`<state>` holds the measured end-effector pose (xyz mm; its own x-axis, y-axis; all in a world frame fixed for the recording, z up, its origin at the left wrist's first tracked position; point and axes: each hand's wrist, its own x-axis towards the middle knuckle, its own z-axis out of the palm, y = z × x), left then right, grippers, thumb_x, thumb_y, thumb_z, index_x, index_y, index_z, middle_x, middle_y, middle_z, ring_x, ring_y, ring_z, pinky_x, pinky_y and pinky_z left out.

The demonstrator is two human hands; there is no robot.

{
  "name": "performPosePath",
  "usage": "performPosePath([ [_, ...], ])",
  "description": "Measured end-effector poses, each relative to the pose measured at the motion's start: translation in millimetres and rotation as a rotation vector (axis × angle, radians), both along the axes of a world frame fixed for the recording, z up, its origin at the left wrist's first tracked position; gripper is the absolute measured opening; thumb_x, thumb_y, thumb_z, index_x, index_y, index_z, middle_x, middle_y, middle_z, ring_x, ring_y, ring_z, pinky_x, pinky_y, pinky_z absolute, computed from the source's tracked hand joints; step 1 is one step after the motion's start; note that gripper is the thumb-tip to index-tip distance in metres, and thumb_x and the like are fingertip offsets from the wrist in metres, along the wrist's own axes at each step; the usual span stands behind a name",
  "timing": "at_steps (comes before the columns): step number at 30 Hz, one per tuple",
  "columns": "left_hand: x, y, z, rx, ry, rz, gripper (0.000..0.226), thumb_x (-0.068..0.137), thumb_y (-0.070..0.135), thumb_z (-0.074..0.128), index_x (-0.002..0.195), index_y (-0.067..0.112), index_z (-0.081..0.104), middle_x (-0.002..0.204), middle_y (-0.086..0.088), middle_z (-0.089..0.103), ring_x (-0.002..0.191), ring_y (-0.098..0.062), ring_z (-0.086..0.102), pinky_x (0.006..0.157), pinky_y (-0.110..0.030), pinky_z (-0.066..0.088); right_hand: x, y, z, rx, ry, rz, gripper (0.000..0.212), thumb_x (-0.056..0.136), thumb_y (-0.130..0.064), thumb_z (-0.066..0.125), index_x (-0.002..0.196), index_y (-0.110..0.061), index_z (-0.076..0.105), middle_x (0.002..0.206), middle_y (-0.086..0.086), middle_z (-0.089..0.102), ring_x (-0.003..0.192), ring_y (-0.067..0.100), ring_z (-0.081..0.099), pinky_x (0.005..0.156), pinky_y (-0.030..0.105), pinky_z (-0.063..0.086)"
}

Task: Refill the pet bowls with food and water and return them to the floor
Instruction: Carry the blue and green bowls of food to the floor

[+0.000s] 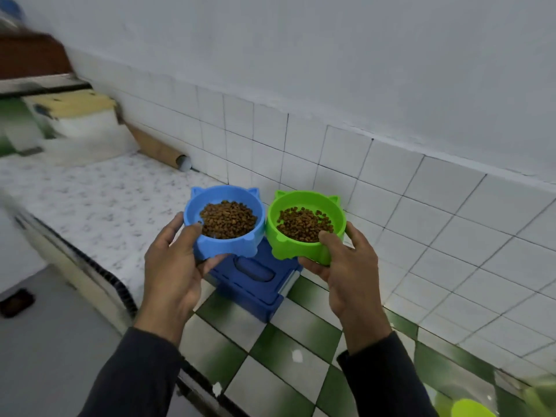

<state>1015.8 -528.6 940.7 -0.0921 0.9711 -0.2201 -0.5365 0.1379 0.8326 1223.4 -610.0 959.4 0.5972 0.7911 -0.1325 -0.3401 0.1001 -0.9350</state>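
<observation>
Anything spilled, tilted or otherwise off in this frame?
No spill shows. The blue bowl in the left hand and the green bowl in the right hand both hold kibble; neither holds water.

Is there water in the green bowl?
No, the green bowl in the right hand holds dry brown kibble.

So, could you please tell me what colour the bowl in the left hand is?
Blue bowl, seen best in the head view; the left hand grips it.
</observation>
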Motion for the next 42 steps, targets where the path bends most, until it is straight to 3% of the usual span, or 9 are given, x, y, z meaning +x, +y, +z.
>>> performPosePath([
  [4, -54.8, 9.5, 8.3, 0.008, -0.006, 0.085, 0.04, 0.098, 0.012, 0.066, 0.136, 0.02, 0.064, 0.129, -0.007, 0.068, 0.106, -0.028, 0.073, 0.063, -0.037, 0.063, -49.6, 22.9, 9.1, 0.018, -0.008, 0.082, 0.033, 0.095, -0.006, 0.065, 0.123, -0.022, 0.063, 0.109, 0.012, 0.068, 0.079, 0.023, 0.075, 0.065, 0.044, 0.063],
  [14, -207.9, 37.1, 8.2, -0.004, 0.002, 0.292, 0.041, 0.096, 0.014, 0.068, 0.136, 0.023, 0.063, 0.13, -0.006, 0.068, 0.107, -0.027, 0.073, 0.073, -0.045, 0.064, -193.7, 92.0, 17.9, 0.029, 0.015, 0.267, 0.046, 0.094, -0.004, 0.065, 0.137, -0.019, 0.056, 0.109, 0.003, 0.064, 0.095, 0.029, 0.071, 0.065, 0.046, 0.063],
  [19, -281.6, 44.9, 3.7, 0.001, 0.024, 0.386, 0.04, 0.097, 0.014, 0.067, 0.135, 0.026, 0.064, 0.122, -0.003, 0.073, 0.106, -0.025, 0.074, 0.076, -0.045, 0.063, -267.7, 127.3, 9.9, 0.001, 0.025, 0.352, 0.06, 0.093, -0.005, 0.067, 0.148, -0.017, 0.046, 0.113, 0.012, 0.064, 0.091, 0.027, 0.072, 0.063, 0.043, 0.062],
  [27, -392.2, 50.9, -9.6, -0.005, 0.026, 0.57, 0.043, 0.096, 0.013, 0.067, 0.138, 0.024, 0.062, 0.12, -0.008, 0.073, 0.101, -0.026, 0.075, 0.081, -0.053, 0.062, -383.8, 170.7, 0.1, -0.011, 0.06, 0.532, 0.05, 0.091, 0.0, 0.065, 0.137, -0.016, 0.054, 0.108, 0.011, 0.065, 0.098, 0.032, 0.069, 0.064, 0.044, 0.062],
  [30, -428.5, 53.5, -16.1, -0.016, 0.003, 0.651, 0.043, 0.096, 0.012, 0.067, 0.138, 0.022, 0.062, 0.119, -0.009, 0.073, 0.1, -0.026, 0.076, 0.077, -0.05, 0.063, -424.5, 188.7, -3.9, -0.026, 0.069, 0.596, 0.046, 0.091, 0.002, 0.063, 0.132, -0.016, 0.056, 0.103, 0.009, 0.065, 0.097, 0.03, 0.069, 0.064, 0.045, 0.062],
  [36, -492.0, 66.2, -26.9, -0.058, -0.025, 0.782, 0.043, 0.096, 0.011, 0.067, 0.137, 0.023, 0.061, 0.12, -0.006, 0.071, 0.101, -0.029, 0.075, 0.079, -0.05, 0.063, -497.8, 230.5, -14.0, -0.062, 0.072, 0.728, 0.046, 0.089, 0.003, 0.063, 0.13, -0.018, 0.059, 0.111, 0.009, 0.065, 0.099, 0.032, 0.07, 0.067, 0.048, 0.062],
  [39, -522.1, 80.5, -30.9, -0.07, -0.027, 0.853, 0.043, 0.096, 0.011, 0.066, 0.138, 0.022, 0.061, 0.118, -0.006, 0.07, 0.103, -0.031, 0.074, 0.073, -0.044, 0.063, -533.9, 257.1, -20.1, -0.065, 0.058, 0.799, 0.037, 0.088, 0.004, 0.063, 0.113, -0.024, 0.066, 0.114, 0.009, 0.066, 0.102, 0.033, 0.07, 0.066, 0.046, 0.062],
  [42, -551.7, 98.9, -32.1, -0.069, -0.018, 0.916, 0.042, 0.097, 0.01, 0.064, 0.137, 0.022, 0.062, 0.119, -0.007, 0.069, 0.1, -0.03, 0.074, 0.065, -0.039, 0.062, -571.6, 286.4, -24.2, -0.076, 0.057, 0.858, 0.039, 0.089, 0.004, 0.061, 0.118, -0.021, 0.066, 0.113, 0.008, 0.066, 0.103, 0.033, 0.07, 0.066, 0.048, 0.062],
])
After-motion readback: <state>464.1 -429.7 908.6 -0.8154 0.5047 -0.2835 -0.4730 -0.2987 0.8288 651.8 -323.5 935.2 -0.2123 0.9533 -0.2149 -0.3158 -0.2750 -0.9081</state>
